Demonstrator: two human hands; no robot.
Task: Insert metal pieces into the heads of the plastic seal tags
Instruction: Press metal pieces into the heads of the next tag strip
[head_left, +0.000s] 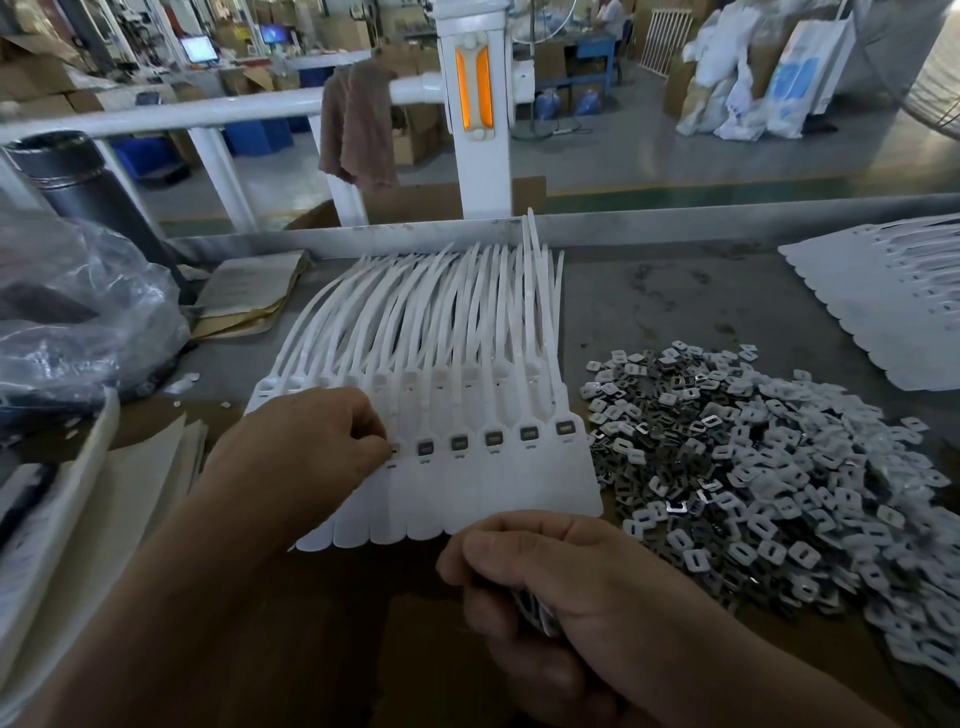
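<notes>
A fanned row of white plastic seal tags (467, 488) lies flat on the grey table, tails curving away from me. Several heads on the right of the row show dark metal pieces seated in them (493, 439). My left hand (301, 447) rests on the left part of the row, its fingertips pinching a metal piece at a tag head (395, 449). My right hand (561, 597) is curled below the row's near edge and grips a small stack of metal pieces (537, 613). A big heap of loose metal pieces (769, 483) lies to the right.
Another fanned batch of white tags (883, 306) lies at the far right. A crumpled plastic bag (78, 322) and a dark cylinder (78, 182) stand at left, papers (249, 291) behind. A white stack (104, 509) sits near my left forearm. A raised table rim (675, 218) runs along the back.
</notes>
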